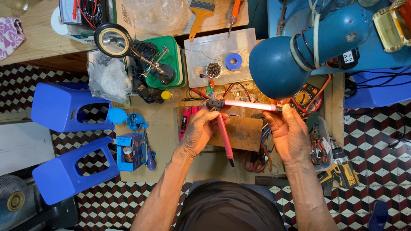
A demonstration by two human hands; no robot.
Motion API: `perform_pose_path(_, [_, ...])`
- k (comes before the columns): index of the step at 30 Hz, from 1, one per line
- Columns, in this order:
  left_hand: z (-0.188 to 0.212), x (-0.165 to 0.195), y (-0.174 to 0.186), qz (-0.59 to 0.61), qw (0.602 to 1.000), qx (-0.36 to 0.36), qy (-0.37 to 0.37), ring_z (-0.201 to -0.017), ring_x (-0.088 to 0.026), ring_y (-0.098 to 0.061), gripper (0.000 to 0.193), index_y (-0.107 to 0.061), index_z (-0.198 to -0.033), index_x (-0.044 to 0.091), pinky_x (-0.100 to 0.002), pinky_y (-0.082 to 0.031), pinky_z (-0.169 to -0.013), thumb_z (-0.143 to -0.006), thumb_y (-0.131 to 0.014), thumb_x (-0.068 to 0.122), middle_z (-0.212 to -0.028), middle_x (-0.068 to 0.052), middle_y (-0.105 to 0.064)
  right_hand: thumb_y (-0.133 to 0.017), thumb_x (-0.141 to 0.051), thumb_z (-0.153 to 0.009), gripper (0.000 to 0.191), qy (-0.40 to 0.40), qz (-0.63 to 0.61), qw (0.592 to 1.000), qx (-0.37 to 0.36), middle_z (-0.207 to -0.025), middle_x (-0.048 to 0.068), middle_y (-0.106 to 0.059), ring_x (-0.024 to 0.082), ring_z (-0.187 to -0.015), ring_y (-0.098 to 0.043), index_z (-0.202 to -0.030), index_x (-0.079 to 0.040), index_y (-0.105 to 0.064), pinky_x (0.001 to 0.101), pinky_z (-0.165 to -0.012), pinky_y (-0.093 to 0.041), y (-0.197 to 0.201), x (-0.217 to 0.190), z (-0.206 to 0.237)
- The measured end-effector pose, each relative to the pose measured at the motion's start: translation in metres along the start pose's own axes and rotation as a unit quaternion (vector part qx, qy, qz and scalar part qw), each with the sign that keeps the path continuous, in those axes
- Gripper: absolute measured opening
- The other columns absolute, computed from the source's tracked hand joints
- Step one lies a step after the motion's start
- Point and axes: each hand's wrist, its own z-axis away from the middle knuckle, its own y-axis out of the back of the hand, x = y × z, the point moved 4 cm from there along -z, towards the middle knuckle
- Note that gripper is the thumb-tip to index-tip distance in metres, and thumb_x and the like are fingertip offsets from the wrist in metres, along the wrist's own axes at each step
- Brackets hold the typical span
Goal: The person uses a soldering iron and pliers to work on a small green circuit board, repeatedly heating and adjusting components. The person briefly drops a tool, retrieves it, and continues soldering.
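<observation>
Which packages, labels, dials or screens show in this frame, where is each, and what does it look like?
Small blue carton: left edge of the bench, open-fronted box.
Analogue meter: top left, pale dial face, red and black leads.
Orange multimeter: under the blue lamp, round selector dial.
White label: on a black block at right, small rectangle.
Clear plastic bag: left of the green tray, crumpled.

Workbench clutter around the hands

Just above the hands hangs a blue desk lamp, with a yellow multimeter beside it. Farther up sit a clear plastic box, a green tray, a magnifier on a stand and a paintbrush. Well left of the hands stand two blue stools; near the right wrist lies a yellow drill.
</observation>
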Motion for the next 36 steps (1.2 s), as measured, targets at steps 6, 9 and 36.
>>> perform_pose_path(6, [0.003, 0.003, -0.019, -0.040, 0.998, -0.046, -0.009, -0.108, -0.018, -0.066, 0.048, -0.053, -0.143, 0.004, -0.034, -0.051, -0.102, -0.098, -0.067, 0.012, -0.120, -0.011, -0.065, -0.060, -0.021, -0.104, 0.024, -0.035, 0.007, 0.998, 0.043, -0.115, 0.015, -0.070, 0.028, -0.103, -0.070, -0.118, -0.002, -0.062, 0.0398, -0.093, -0.057, 0.027, 0.018, 0.007])
perform_pose_path(9, [0.000, 0.000, -0.023, -0.048, 0.998, -0.051, -0.005, -0.109, -0.016, -0.064, 0.050, -0.052, -0.143, 0.005, -0.032, -0.050, -0.103, -0.096, -0.068, 0.010, -0.125, -0.007, -0.065, -0.059, -0.020, -0.105, 0.024, -0.060, 0.025, 0.997, 0.053, -0.114, 0.018, -0.069, 0.029, -0.102, -0.071, -0.117, 0.001, -0.062, 0.0423, -0.093, -0.058, 0.044, 0.030, 0.015])
perform_pose_path(36, [-0.010, -0.027, -0.050, -0.136, 0.984, 0.075, -0.088, -0.096, -0.018, -0.068, 0.047, -0.058, -0.132, -0.002, -0.033, -0.062, -0.083, -0.099, -0.065, 0.032, -0.109, -0.008, -0.068, -0.078, -0.016, -0.089, 0.044, 0.090, 0.552, 0.829, 0.021, -0.090, 0.003, -0.072, 0.007, -0.072, -0.060, -0.131, -0.007, -0.069, 0.0214, -0.060, -0.048, -0.057, -0.015, 0.081])
